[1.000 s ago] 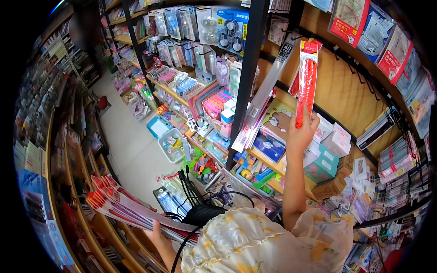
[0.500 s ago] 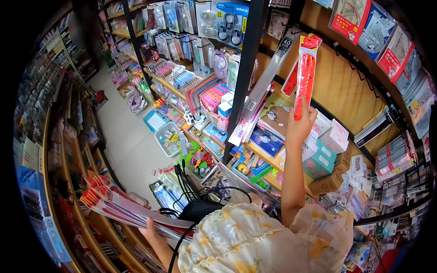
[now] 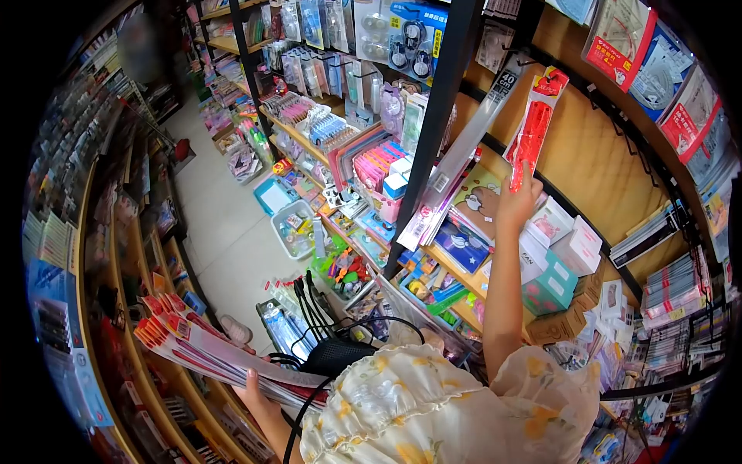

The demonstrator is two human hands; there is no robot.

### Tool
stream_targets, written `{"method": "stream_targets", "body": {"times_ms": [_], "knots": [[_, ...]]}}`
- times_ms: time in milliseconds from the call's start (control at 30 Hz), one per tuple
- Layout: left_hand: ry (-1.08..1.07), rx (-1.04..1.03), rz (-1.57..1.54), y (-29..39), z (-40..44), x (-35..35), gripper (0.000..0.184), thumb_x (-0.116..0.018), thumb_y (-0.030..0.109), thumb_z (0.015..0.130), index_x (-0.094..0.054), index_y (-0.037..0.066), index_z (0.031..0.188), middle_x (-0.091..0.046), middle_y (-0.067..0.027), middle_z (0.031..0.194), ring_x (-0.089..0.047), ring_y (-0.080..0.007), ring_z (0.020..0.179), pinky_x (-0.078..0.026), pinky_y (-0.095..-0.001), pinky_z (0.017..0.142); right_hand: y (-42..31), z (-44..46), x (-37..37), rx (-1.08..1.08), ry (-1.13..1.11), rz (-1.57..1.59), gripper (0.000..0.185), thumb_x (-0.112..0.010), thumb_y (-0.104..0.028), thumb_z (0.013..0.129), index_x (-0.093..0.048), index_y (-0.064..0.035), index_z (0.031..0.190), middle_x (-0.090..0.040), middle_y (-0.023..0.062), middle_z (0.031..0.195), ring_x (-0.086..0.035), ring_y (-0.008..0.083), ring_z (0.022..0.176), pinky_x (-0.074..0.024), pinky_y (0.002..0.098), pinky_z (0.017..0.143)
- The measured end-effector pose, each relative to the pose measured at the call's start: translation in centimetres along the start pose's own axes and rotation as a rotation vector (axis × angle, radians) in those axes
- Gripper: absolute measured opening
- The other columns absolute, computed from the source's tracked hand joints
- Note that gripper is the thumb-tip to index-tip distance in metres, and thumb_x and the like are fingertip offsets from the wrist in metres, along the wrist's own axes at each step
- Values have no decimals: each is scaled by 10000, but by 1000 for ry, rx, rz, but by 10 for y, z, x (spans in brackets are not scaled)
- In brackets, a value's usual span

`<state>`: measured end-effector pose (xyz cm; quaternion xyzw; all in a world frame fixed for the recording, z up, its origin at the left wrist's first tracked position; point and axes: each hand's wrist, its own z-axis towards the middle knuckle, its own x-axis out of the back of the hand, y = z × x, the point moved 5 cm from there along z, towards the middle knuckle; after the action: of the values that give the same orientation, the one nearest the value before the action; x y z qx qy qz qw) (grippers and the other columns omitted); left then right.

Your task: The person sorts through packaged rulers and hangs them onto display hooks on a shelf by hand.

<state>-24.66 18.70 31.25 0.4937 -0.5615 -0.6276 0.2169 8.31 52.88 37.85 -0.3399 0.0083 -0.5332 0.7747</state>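
My right hand [image 3: 518,203] reaches up to the rack at the right, fingers closed on the lower end of a red ruler in a clear packet [image 3: 535,127]. The packet's top lies against the wooden back panel; whether it hangs on a hook I cannot tell. Just left of it hangs a long clear ruler pack [image 3: 464,155] marked 40 cm. My left hand [image 3: 256,393], low at the left, is wrapped round a fanned stack of long packaged rulers [image 3: 209,348] with red and orange ends. Part of that hand is hidden under the stack.
A black shelf post [image 3: 427,131] stands left of the rack. Below my right hand are notebooks [image 3: 457,241], a teal box [image 3: 550,283] and cartons. Metal hooks [image 3: 634,147] line the panel. A white bin [image 3: 295,230] sits by the aisle floor [image 3: 224,232].
The view has shifted, so the shelves appear farther right. The red ruler packet tilts more to the right, and the red piece behind it no longer shows separately. My left hand keeps its stack.
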Motion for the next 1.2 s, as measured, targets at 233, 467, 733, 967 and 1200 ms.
{"method": "stream_targets", "body": {"times_ms": [233,467,733,967,1200], "knots": [[39,-2,46,1,-4,-4,614,-571,240,576,-267,45,1072,-403,-102,891,-456,-243,740,-411,-355,586,34,38,-52,-42,-51,-17,406,-508,-142,623,-431,-172,1020,-396,83,840,-465,245,728,-389,333,591],[83,-3,45,0,-5,-5,626,-566,229,577,-254,41,1085,-401,-110,909,-455,-248,744,-409,-360,595,51,73,-65,-57,-175,-202,419,-530,-161,614,-430,-177,1020,-431,115,839,-473,264,747,-394,351,612],[36,18,39,-5,-2,-5,598,-568,209,577,-268,34,1064,-403,-109,889,-465,-246,729,-428,-355,569,59,95,-81,-97,-333,-297,469,-556,-204,599,-408,-165,1042,-430,155,858,-465,295,779,-389,361,660],[18,29,-28,-9,0,8,555,-558,149,596,-272,23,1054,-420,-125,902,-494,-253,730,-434,-353,593,-6,-11,-41,329,-207,-117,532,-547,-213,634,-309,-77,1089,-299,224,1048,-329,324,943,-334,390,728],[-79,0,6,-1,5,13,515,-586,183,582,-333,-6,989,-451,-114,854,-505,-242,722,-454,-358,582,-192,-174,38,-61,-1300,1032,538,-560,-108,612,-299,-42,1078,-420,100,940,-420,154,807,-351,290,716]]}}
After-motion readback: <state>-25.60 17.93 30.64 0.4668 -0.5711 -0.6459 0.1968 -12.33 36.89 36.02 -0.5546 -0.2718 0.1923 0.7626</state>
